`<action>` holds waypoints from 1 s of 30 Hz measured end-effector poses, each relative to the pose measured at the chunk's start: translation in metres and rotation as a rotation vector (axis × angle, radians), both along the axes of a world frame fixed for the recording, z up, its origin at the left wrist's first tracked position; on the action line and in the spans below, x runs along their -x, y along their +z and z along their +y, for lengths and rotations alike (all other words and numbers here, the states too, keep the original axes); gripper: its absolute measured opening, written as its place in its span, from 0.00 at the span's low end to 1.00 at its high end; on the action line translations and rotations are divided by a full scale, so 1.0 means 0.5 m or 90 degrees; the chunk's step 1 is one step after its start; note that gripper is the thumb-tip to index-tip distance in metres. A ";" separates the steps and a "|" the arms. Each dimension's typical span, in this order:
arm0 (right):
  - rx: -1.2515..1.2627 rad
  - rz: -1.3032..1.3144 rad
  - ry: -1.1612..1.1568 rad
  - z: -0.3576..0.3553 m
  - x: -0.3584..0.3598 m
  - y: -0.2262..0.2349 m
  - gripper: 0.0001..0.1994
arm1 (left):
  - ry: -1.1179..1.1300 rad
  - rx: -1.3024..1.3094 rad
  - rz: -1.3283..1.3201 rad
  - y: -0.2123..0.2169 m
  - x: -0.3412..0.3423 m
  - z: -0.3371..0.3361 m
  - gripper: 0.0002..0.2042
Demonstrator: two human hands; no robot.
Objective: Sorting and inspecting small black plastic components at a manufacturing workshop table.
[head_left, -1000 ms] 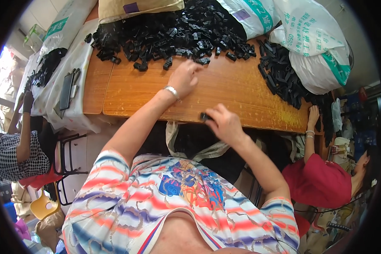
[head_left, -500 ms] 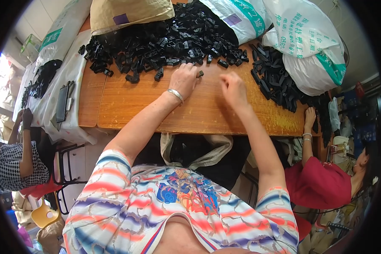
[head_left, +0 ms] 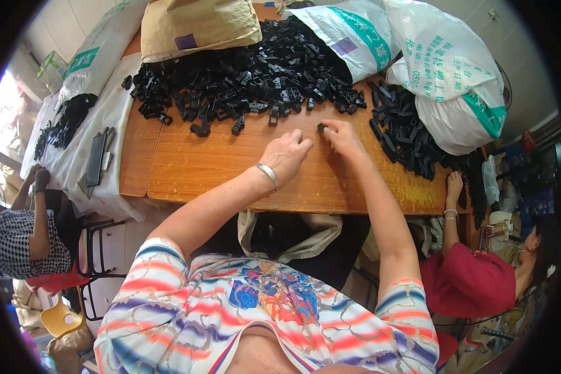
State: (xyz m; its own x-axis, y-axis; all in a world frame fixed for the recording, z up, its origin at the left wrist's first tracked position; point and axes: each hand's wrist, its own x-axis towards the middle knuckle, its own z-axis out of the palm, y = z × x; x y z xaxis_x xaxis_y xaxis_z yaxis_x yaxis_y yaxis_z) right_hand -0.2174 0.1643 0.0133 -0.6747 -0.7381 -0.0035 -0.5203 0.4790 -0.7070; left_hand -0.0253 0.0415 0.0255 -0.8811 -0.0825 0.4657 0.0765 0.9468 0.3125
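Observation:
A small black plastic part (head_left: 321,128) is pinched between the thumb and fingers of my right hand (head_left: 345,138), just above the wooden table (head_left: 224,162). To its left is my left hand (head_left: 285,156), a silver bangle on the wrist. Its fingers are curled together, and whatever they may hold is hidden. Beyond both hands spreads a heap of small black plastic parts (head_left: 230,93), its near edge a short way from my fingertips. A second pile, of longer black pieces (head_left: 400,134), lies to the right of my right hand.
A brown paper sack (head_left: 199,28) and white sacks with green print (head_left: 458,81) stand along the far side. At the left, a white sheet (head_left: 115,149) bears more black parts. One co-worker (head_left: 28,237) sits at the left; another, in red (head_left: 474,280), sits at the right.
My left hand has drawn back from the heap, toward me and slightly right. The black part that showed at its fingers is out of sight there; one now shows in my right hand.

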 end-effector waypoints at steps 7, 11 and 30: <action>0.028 -0.285 -0.091 0.059 -0.056 0.036 0.14 | -0.051 0.189 -0.059 0.007 0.021 -0.048 0.09; -0.049 0.107 -0.038 0.080 -0.061 0.011 0.12 | -0.041 0.119 -0.171 0.000 0.018 -0.053 0.09; 0.110 0.256 0.137 -0.009 -0.224 0.035 0.10 | 0.045 -0.124 -0.047 -0.048 -0.071 -0.083 0.12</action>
